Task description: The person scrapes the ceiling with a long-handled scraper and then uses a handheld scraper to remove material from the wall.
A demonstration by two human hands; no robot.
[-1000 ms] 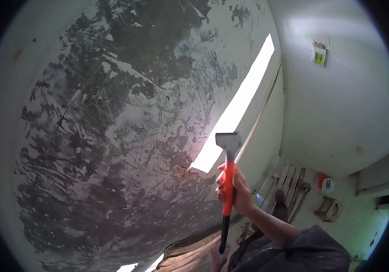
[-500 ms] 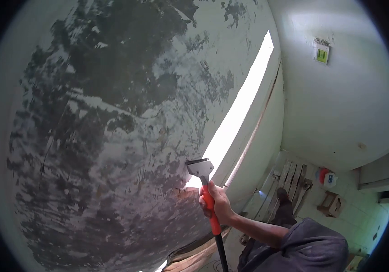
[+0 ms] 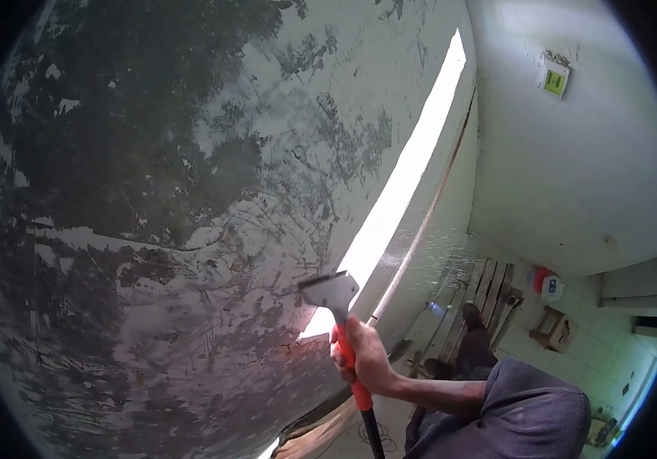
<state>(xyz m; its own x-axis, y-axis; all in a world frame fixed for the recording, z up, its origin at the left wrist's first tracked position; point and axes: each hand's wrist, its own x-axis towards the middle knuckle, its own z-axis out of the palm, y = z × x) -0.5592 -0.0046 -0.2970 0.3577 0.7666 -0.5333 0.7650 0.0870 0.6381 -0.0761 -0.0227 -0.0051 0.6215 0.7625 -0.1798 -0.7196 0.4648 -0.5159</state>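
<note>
Our right hand [image 3: 370,357] grips a red-handled scraper [image 3: 331,292], head toward eleven o'clock; any writing on the white-and-green box [image 3: 555,79], at two o'clock, we cannot read.

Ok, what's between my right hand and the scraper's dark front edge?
The scraper's grey plate and narrow neck, as the head view shows.

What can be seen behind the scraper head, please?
Behind the scraper head, the patchy wall and a bright strip of light show around its edges. The surface directly behind it is covered.
</note>
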